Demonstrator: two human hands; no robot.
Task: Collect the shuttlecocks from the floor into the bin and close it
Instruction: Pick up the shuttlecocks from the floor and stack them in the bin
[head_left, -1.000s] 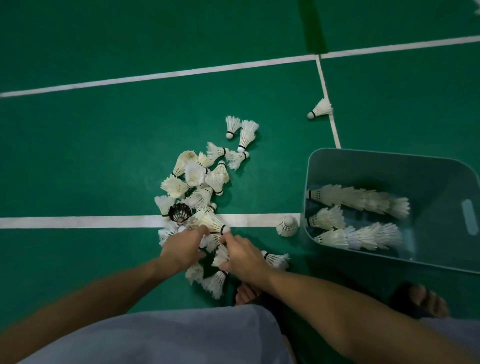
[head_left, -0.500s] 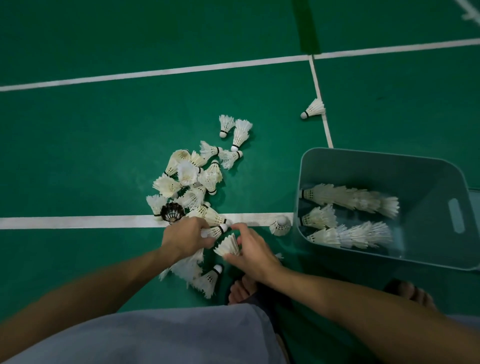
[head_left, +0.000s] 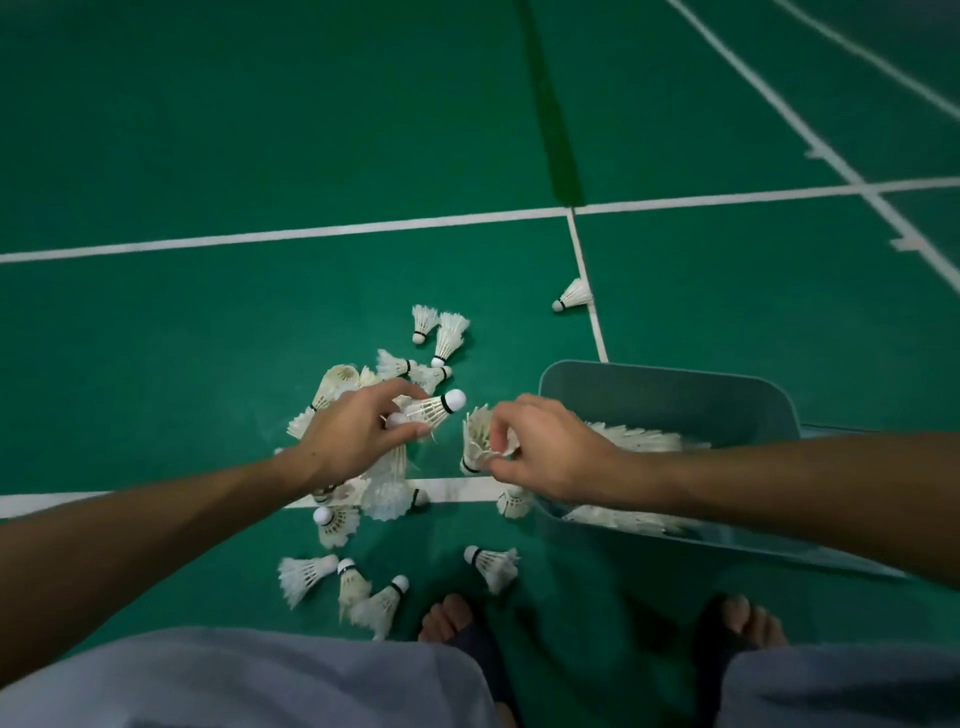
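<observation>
My left hand (head_left: 358, 439) is raised over the pile and grips a stack of white shuttlecocks (head_left: 434, 410), its cork end pointing right. My right hand (head_left: 545, 452) pinches another white shuttlecock (head_left: 478, 441) by its feathers, just left of the teal bin (head_left: 670, 387). The bin stands open on the floor at the right, with rows of stacked shuttlecocks (head_left: 639, 441) inside, partly hidden by my right forearm. Several loose shuttlecocks (head_left: 441, 343) lie on the green floor beyond and below my hands, and one lone shuttlecock (head_left: 574, 296) rests on the white line farther away.
Green court floor with white lines (head_left: 311, 234) stretches all around. My feet in dark sandals (head_left: 452, 618) stand close behind a few shuttlecocks (head_left: 358, 587). My grey shorts (head_left: 234, 680) fill the bottom edge. No lid can be made out.
Both hands have lifted off the floor with shuttlecocks in them and moved up and to the right, toward the bin. The camera has tilted up, showing more court.
</observation>
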